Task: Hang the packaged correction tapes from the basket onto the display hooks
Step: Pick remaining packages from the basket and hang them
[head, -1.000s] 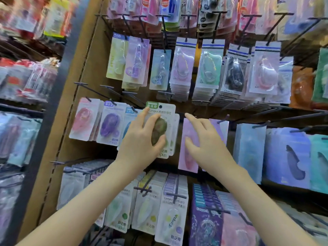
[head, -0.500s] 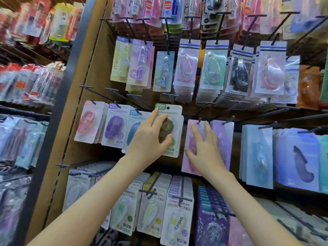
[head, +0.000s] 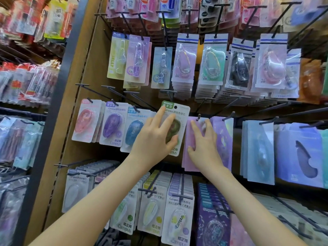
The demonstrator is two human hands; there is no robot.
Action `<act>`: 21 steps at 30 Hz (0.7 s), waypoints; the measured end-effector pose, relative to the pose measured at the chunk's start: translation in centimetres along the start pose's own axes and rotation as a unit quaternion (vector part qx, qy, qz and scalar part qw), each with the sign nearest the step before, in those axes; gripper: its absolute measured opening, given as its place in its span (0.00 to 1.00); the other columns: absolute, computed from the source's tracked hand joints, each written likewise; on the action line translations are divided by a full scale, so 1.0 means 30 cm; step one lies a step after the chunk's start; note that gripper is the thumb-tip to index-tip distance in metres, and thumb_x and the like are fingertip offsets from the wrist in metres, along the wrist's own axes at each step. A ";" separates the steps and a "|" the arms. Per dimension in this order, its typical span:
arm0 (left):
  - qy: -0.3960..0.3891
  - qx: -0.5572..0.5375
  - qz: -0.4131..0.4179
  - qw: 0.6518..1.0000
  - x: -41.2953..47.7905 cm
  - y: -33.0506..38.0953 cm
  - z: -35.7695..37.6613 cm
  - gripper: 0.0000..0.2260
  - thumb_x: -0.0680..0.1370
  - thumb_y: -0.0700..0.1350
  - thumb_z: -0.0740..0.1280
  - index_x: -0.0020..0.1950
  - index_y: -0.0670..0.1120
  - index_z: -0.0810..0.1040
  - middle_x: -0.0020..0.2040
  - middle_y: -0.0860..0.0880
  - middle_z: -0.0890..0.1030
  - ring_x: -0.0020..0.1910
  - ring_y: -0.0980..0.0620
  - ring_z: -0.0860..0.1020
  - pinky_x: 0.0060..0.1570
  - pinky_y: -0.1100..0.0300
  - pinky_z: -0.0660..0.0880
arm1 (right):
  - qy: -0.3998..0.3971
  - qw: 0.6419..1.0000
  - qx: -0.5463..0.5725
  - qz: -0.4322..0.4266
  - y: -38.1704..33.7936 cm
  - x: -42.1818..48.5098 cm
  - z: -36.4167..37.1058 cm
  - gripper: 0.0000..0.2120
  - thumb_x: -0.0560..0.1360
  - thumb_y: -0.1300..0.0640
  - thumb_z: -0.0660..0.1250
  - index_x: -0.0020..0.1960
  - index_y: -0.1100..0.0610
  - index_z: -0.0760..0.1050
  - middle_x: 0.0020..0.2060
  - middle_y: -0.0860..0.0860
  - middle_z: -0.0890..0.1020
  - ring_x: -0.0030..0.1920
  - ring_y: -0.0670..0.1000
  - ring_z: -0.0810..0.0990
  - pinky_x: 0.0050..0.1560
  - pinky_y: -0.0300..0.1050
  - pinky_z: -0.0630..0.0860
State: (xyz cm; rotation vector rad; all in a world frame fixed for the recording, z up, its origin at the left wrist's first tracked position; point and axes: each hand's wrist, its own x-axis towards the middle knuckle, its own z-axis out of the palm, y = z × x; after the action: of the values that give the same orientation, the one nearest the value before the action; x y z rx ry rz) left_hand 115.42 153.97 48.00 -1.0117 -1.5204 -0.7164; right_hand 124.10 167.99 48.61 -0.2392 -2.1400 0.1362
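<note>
left hand: gripping the green campus pack from the front. index and middle fingers are lying up across the card, thumb is curling against the lower right of the blister.
right hand: lying flat on the lilac pack, fingers straight and slightly spread, holding nothing.
hands: sitting side by side, close but not touching.
green campus pack: sitting just left of the lilac pack, its right edge meeting the lilac pack's left edge and its header riding higher than the lilac pack's top. the left hand is covering most of it; only the header, right edge and bottom strip are showing.
hang hole: showing as a dark dot in the green header, up-left of the lilac pack. can't tell whether any hook tip is reaching it.
hook: poking out at the top of the lilac pack, just above the right fingertips.
blue campus pack: hanging further left of the lilac pack, beyond the green one, partly hiding behind the left hand.
yellow-green packs: hanging in the row below and left of the lilac pack.
</note>
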 end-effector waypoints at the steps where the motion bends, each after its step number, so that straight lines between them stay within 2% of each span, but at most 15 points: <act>1: 0.005 0.002 -0.004 1.000 0.000 0.005 0.007 0.24 0.73 0.52 0.63 0.65 0.41 0.75 0.68 0.36 0.72 0.52 0.37 0.78 0.49 0.48 0.78 | -0.003 1.000 0.000 0.003 -0.002 -0.001 -0.005 0.35 0.79 0.60 0.62 0.78 0.45 0.46 0.77 0.48 0.37 0.76 0.51 0.39 0.73 0.49 0.54; 6: 0.024 -0.001 -0.036 0.999 -0.004 -0.005 0.000 0.24 0.73 0.53 0.61 0.64 0.41 0.75 0.67 0.34 0.72 0.52 0.36 0.78 0.48 0.47 0.78 | -0.017 1.000 -0.023 0.003 -0.011 0.001 -0.018 0.35 0.79 0.60 0.61 0.78 0.46 0.46 0.77 0.47 0.38 0.75 0.51 0.42 0.71 0.49 0.58; 12: -0.012 0.055 0.000 0.998 -0.004 -0.065 -0.027 0.25 0.73 0.55 0.64 0.65 0.41 0.75 0.66 0.34 0.73 0.50 0.37 0.80 0.43 0.49 0.79 | -0.043 0.999 -0.016 -0.011 -0.005 0.001 -0.017 0.34 0.79 0.63 0.58 0.79 0.49 0.45 0.78 0.51 0.43 0.75 0.51 0.45 0.73 0.46 0.51; 16: -0.016 0.042 -0.015 0.999 0.004 -0.043 -0.014 0.25 0.72 0.54 0.69 0.64 0.42 0.76 0.64 0.34 0.75 0.53 0.36 0.80 0.47 0.46 0.79 | -0.046 0.999 -0.002 -0.010 -0.008 0.002 -0.014 0.34 0.79 0.64 0.58 0.79 0.50 0.45 0.78 0.52 0.45 0.76 0.52 0.46 0.73 0.46 0.51; 18: -0.033 0.047 -0.015 0.998 0.009 -0.044 0.004 0.25 0.72 0.52 0.72 0.65 0.42 0.75 0.65 0.34 0.74 0.56 0.34 0.78 0.50 0.45 0.77 | -0.045 0.999 0.003 -0.007 -0.007 0.002 -0.014 0.34 0.79 0.66 0.57 0.79 0.50 0.45 0.78 0.53 0.44 0.76 0.53 0.45 0.73 0.46 0.52; 21: -0.053 0.069 -0.012 0.996 0.016 -0.062 0.028 0.25 0.74 0.50 0.71 0.68 0.42 0.72 0.69 0.35 0.70 0.58 0.33 0.75 0.54 0.44 0.75 | -0.050 0.999 0.000 -0.009 -0.004 -0.003 -0.013 0.34 0.80 0.67 0.56 0.79 0.49 0.45 0.78 0.53 0.44 0.76 0.53 0.45 0.73 0.46 0.52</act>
State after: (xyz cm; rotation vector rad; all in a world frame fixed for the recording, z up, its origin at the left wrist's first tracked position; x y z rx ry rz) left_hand 113.37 153.97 48.46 -0.9405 -1.6524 -0.5745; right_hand 124.47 167.85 48.78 -0.2166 -2.2402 0.1396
